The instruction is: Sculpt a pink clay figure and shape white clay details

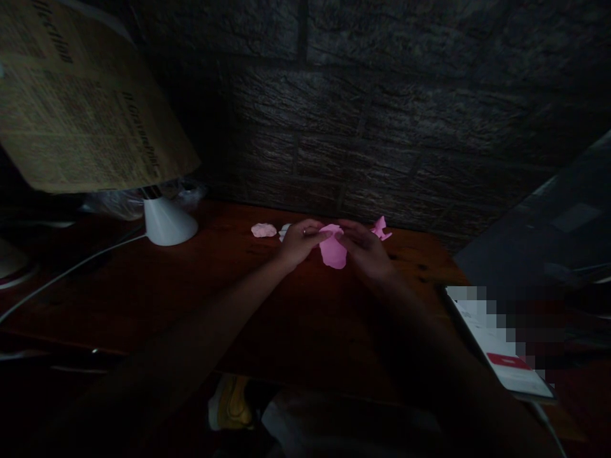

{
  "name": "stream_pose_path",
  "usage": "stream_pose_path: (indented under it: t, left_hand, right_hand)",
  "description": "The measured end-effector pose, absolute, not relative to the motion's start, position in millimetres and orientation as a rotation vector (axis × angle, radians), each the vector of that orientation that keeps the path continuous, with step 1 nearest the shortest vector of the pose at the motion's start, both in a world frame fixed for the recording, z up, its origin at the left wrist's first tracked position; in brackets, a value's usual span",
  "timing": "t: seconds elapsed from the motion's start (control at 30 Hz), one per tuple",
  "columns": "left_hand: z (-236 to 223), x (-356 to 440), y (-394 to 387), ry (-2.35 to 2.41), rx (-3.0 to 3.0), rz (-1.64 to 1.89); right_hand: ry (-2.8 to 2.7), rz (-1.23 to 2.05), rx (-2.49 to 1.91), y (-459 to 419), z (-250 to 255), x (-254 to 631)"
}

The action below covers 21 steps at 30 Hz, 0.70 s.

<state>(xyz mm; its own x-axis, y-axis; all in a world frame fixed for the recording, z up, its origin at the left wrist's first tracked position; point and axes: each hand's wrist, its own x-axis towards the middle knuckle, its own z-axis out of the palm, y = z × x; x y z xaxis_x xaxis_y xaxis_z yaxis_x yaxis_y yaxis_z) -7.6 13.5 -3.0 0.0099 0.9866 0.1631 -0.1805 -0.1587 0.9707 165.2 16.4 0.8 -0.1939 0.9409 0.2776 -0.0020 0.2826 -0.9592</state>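
Note:
Both hands hold a thin, flat pink piece [333, 253] with a rounded, uneven lower edge; whether it is clay or paper I cannot make out. My left hand [301, 242] grips its left upper side, thumb on the near face and fingers behind. On the opposite side my right hand [363, 245] pinches it the same way. Just behind the right hand lies a pointed, angular pink shape [380, 228], partly covered. A flat pale pink lump [263, 230] rests on the table to the left, and a whitish piece [284, 231] shows partly behind my left hand.
A lamp with a newsprint shade [95, 108] and white base [168, 221] stands at left on the wooden table [229, 280], its cord trailing left. A dark brick wall [324, 108] closes the back. A lit, partly pixelated screen [506, 356] lies at right.

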Motion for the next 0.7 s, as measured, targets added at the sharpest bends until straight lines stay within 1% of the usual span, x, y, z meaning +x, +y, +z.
stream_pose_path:
  t: [0.37, 0.7]
  left_hand:
    - [-1.6, -6.0, 9.6, 0.862, 1.186, 1.329]
    - [2.4, -4.6, 6.9, 0.931, 1.138, 1.309]
  right_hand:
    - [-1.576, 1.0, -0.874, 16.0, 4.0, 166.6]
    - [-1.542, 1.032, -0.895, 13.3, 7.6, 165.2]
